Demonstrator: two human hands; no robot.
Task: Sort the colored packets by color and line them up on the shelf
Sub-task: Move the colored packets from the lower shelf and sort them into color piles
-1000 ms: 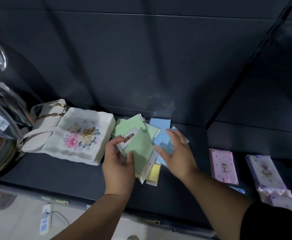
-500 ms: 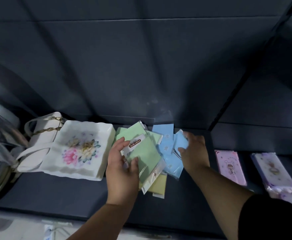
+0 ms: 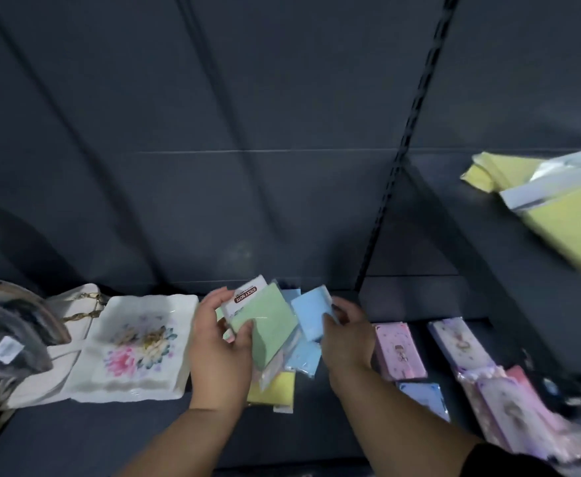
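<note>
Over the shelf (image 3: 75,438), my left grip (image 3: 221,342) holds the green packets (image 3: 270,320); my right grip (image 3: 347,339) pinches a blue packet (image 3: 311,313): slide it clear, flat.

The left hand (image 3: 220,352) grips a pale green sticky-note packet (image 3: 265,325) in clear wrap, thumb across its face. The right hand (image 3: 349,342) pinches a light blue packet (image 3: 311,311) just beside it. Under them, on the dark grey shelf (image 3: 75,438), lie a second blue packet (image 3: 303,358) and a yellow packet (image 3: 275,387). A white ceramic dish with painted flowers (image 3: 134,346) sits to the left, with pink illustrated packs (image 3: 399,349) to the right. Blurred yellow packets (image 3: 564,228) lie on a higher shelf.
</note>
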